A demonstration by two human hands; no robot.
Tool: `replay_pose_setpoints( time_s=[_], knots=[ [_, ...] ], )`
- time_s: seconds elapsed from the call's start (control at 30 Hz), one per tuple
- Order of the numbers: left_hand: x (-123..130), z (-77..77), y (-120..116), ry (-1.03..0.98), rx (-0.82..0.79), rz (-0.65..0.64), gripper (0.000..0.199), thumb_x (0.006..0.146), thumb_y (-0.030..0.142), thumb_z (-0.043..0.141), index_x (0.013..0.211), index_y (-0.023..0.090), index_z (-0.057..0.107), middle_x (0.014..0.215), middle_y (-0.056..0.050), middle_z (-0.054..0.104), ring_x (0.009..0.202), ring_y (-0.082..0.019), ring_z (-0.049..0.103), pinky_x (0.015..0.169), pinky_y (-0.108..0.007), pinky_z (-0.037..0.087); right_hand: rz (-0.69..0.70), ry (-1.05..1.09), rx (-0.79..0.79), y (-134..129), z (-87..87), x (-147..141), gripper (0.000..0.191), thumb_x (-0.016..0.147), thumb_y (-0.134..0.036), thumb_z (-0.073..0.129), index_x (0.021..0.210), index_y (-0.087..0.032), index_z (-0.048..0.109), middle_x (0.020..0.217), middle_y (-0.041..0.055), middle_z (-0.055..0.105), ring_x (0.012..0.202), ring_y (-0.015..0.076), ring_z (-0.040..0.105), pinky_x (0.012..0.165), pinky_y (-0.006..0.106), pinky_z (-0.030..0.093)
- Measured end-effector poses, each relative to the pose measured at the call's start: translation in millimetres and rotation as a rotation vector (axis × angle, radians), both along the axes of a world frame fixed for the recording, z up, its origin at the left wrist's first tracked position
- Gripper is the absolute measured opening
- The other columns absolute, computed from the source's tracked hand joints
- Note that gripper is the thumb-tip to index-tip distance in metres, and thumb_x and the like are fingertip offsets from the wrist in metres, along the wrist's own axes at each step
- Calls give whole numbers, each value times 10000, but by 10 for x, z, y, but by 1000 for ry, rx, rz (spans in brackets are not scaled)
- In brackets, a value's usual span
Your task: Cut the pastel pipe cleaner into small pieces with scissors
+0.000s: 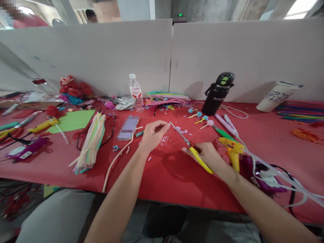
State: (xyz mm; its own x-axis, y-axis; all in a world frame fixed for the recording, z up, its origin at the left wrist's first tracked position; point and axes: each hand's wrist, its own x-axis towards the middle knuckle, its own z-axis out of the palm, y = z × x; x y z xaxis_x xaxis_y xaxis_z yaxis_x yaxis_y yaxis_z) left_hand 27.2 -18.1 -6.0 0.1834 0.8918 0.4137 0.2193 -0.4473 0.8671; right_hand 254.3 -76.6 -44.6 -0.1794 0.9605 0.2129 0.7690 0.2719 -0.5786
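Yellow-handled scissors (201, 161) are gripped in my right hand (208, 156), their blades angled up and left over the red table. The blade tips reach the fingertips of my left hand (154, 134), whose thumb and fingers are pinched together. Whatever lies in that pinch is too small to make out. Beneath the blades lie tiny pale clippings (165, 140) and short lilac pieces (181, 130). Several small pompom-like flowers on stems (202, 119) lie behind my right hand. A cream pipe cleaner (116, 156) stretches along the table left of my left forearm.
A yellow glue gun (232, 148) with a cable stands right of my right hand. Left are a pipe-cleaner bundle (90, 143) and a phone (128, 128). At the back stand a plastic bottle (136, 94), a black flask (216, 96) and a tilted white cup (275, 97), before a partition (101, 57).
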Motion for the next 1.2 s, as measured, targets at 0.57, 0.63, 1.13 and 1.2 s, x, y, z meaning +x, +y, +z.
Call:
replay_pose_setpoints(
  time_s=[0.57,0.63,1.13,1.2],
  knots=[
    [-90,-37,56,4,-34,0,285,916,403,486,782,171,582,688,-5,560,639,-125,519,604,-236,413,-32,13,-19,54,58,44,524,766,-633,594,602,-203,343,551,-43,334,526,98,265,462,232,223],
    [-87,-37,55,0,-48,0,292,921,406,476,783,171,580,678,0,546,624,-119,506,587,-231,399,-37,-2,0,57,66,49,525,762,-639,594,606,-204,344,547,-43,344,524,100,269,465,231,227],
    [-72,-20,41,-27,-61,33,311,895,392,517,692,164,574,585,22,504,539,-96,458,516,-220,346,-84,-58,84,89,9,92,570,708,-655,643,580,-200,325,526,-51,318,533,103,208,463,242,219],
    [-74,-23,43,-43,-75,30,312,889,379,523,670,162,572,570,23,502,527,-94,455,509,-221,342,-81,-61,99,90,-2,97,558,713,-643,644,578,-200,333,521,-50,324,532,102,209,462,241,223]
  ],
)
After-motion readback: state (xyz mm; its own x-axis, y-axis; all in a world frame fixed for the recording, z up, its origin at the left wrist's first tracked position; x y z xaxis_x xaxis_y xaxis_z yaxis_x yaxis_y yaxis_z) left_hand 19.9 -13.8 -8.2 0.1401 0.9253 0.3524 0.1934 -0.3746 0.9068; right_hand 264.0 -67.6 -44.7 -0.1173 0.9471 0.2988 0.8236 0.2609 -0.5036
